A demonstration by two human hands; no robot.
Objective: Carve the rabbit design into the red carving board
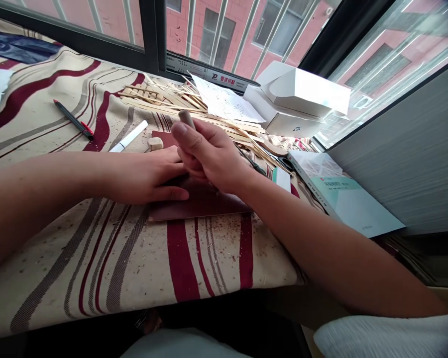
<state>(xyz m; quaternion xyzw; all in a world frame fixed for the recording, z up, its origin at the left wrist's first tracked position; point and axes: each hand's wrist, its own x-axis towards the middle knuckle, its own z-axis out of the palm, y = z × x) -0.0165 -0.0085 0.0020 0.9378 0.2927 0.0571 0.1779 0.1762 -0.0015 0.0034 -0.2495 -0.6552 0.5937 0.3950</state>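
Note:
A dark red sheet of sandpaper (205, 201) lies on the striped cloth. My left hand (144, 174) rests flat on its left part, fingers stretched out and pressing it down. My right hand (209, 154) is closed around a small wooden piece (187, 118), whose rounded end sticks up above my thumb. The lower end of the piece is hidden in my fist, over the sandpaper. A small pale wooden block (155, 143) sits just beyond my left fingers.
A pile of thin wooden sticks (179, 102) and a printed sheet (224, 102) lie behind my hands. White boxes (302, 99) stand by the window. A book (343, 196) lies at the right, a white pen (129, 136) and a dark pencil (72, 119) at the left. Sawdust speckles the cloth (97, 258).

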